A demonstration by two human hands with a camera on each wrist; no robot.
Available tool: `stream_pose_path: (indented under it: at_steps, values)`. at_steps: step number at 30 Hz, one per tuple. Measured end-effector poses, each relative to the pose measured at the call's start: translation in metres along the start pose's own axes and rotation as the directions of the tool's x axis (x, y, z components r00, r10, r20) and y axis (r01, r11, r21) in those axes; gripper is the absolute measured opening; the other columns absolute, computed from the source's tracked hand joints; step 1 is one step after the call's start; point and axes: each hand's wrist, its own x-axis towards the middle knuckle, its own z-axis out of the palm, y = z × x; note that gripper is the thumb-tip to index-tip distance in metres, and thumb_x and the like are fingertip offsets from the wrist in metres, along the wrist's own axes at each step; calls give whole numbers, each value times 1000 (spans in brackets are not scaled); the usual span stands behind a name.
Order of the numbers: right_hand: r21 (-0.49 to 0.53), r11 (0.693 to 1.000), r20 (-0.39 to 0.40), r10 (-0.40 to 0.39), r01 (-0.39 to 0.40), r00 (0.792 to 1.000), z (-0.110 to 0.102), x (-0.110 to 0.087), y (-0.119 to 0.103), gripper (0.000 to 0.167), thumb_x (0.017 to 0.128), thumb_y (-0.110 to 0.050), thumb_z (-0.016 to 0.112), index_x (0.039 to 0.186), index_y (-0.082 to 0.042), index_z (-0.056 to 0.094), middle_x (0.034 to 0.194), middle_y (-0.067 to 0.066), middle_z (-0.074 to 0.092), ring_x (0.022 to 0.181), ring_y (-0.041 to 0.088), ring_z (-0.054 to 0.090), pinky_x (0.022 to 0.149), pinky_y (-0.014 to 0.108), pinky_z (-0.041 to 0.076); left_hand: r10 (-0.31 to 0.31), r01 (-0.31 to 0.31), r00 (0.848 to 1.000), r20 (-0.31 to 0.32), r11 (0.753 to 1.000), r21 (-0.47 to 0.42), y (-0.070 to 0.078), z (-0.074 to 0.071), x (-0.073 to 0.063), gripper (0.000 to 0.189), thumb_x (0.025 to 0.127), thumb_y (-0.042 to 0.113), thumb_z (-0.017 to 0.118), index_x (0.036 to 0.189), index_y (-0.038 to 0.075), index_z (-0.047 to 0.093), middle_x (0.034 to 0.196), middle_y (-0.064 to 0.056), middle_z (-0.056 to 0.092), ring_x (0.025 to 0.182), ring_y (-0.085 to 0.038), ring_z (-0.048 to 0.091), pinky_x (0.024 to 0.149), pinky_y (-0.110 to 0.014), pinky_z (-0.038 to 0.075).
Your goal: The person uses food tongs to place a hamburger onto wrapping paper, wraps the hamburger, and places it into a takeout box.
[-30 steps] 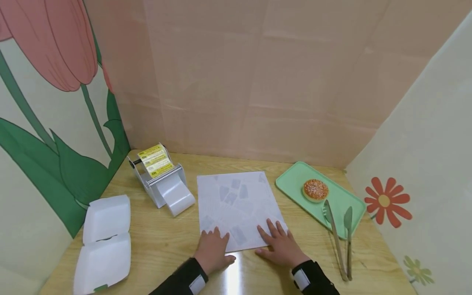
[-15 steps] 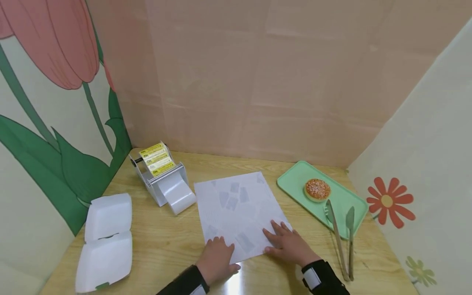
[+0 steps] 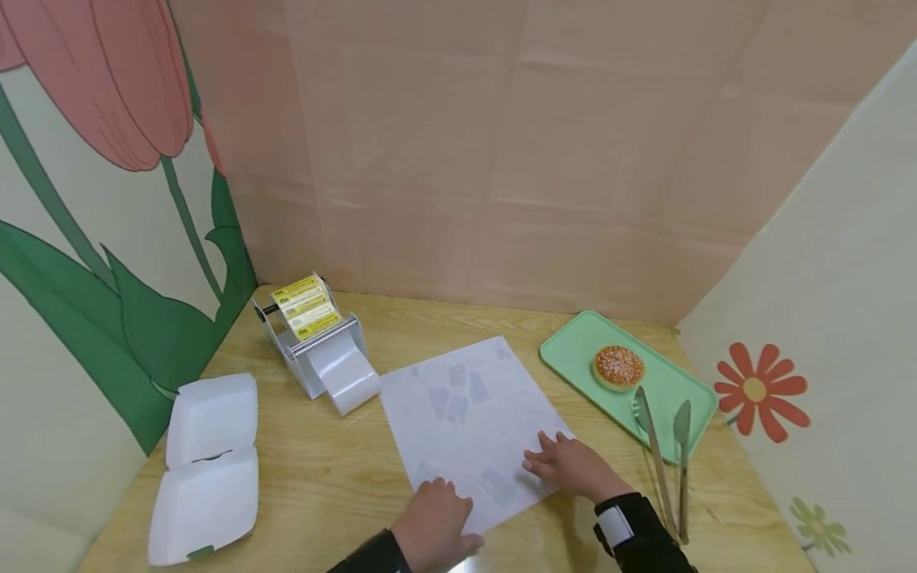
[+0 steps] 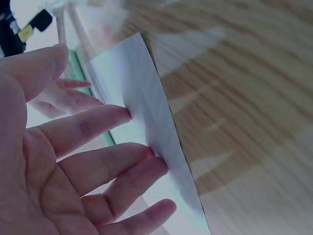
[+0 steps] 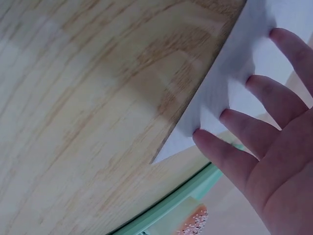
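Observation:
A square white sheet of paper (image 3: 462, 422) with faint grey patches lies turned at an angle on the wooden table. My left hand (image 3: 435, 525) is at its near left edge; in the left wrist view the fingers (image 4: 124, 159) are extended and slightly bent, their tips on the sheet. At its right corner, my right hand (image 3: 576, 468) has its fingers spread, and in the right wrist view the fingertips (image 5: 227, 117) touch the paper near its edge. Neither palm lies flat on the sheet.
Left stands an open white takeaway box (image 3: 204, 493), with a label dispenser (image 3: 315, 338) holding yellow labels behind it. At right, a green tray (image 3: 573, 350) bears a sesame bun (image 3: 618, 368); tongs (image 3: 655, 454) or similar metal utensils lean on its near edge. Papered walls enclose the table.
The paper has turned counter-clockwise and shifted a little nearer under both hands. My left hand has moved nearer and right, my right hand slightly right.

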Motion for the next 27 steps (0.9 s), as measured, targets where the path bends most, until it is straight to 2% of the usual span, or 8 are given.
stream_pose_path:
  at_steps: [6, 9, 12, 16, 18, 23, 27]
  values:
    - [54, 997, -76, 59, -55, 995, -4, 0, 1, 48, 92, -48, 65, 118, -9, 73, 132, 21, 60, 127, 52, 46, 104, 60, 36, 72, -70, 996, 54, 997, -35, 2, 4, 3, 45, 83, 62, 66, 85, 17, 72, 70, 0, 61, 68, -13, 55, 65, -29, 44]
    - [24, 997, -122, 79, -77, 989, -1, -1, 3, 51, 89, -47, 69, 123, -8, 69, 128, 19, 63, 123, 47, 52, 101, 57, 41, 97, -93, 994, 59, 994, -59, 4, 4, 4, 42, 83, 60, 69, 79, 18, 70, 65, 3, 58, 65, -10, 53, 61, -27, 44]
    - [-10, 996, -129, 89, -91, 988, 3, -1, 6, 58, 86, -48, 72, 128, -8, 66, 128, 20, 63, 123, 46, 53, 100, 56, 42, 112, -109, 993, 48, 992, -62, 9, 3, 1, 42, 82, 59, 70, 74, 18, 69, 61, 5, 56, 63, -9, 53, 58, -26, 43]
    - [-52, 995, -118, 82, -88, 990, 6, -2, 9, 69, 78, -47, 79, 131, -6, 64, 132, 26, 58, 122, 50, 51, 99, 58, 42, 145, -145, 989, -2, 989, 4, 19, 4, -2, 40, 79, 58, 73, 71, 19, 68, 60, 5, 56, 61, -8, 51, 55, -25, 39]
    - [-70, 994, -113, 73, -81, 991, 8, -3, 10, 73, 75, -46, 82, 133, -6, 62, 136, 24, 56, 125, 49, 49, 99, 58, 42, 160, -159, 987, -19, 986, 47, 24, 6, -3, 30, 80, 49, 74, 71, 20, 69, 61, 4, 56, 61, -8, 50, 54, -25, 38]
    - [-89, 995, -112, 39, -49, 993, 12, -5, 11, 78, 74, -45, 82, 137, -7, 59, 141, 12, 55, 133, 46, 42, 102, 57, 40, 167, -166, 986, 1, 982, 94, 33, 9, -3, 9, 81, 25, 73, 74, 20, 71, 63, 3, 56, 61, -8, 48, 55, -25, 37]
    - [-86, 996, -110, 25, -35, 994, 12, -4, 12, 78, 75, -45, 82, 139, -7, 57, 143, 12, 54, 135, 46, 39, 103, 58, 38, 171, -169, 985, -19, 981, 99, 36, 9, -2, 11, 79, 25, 74, 71, 19, 70, 60, 3, 55, 59, -8, 48, 53, -25, 37]
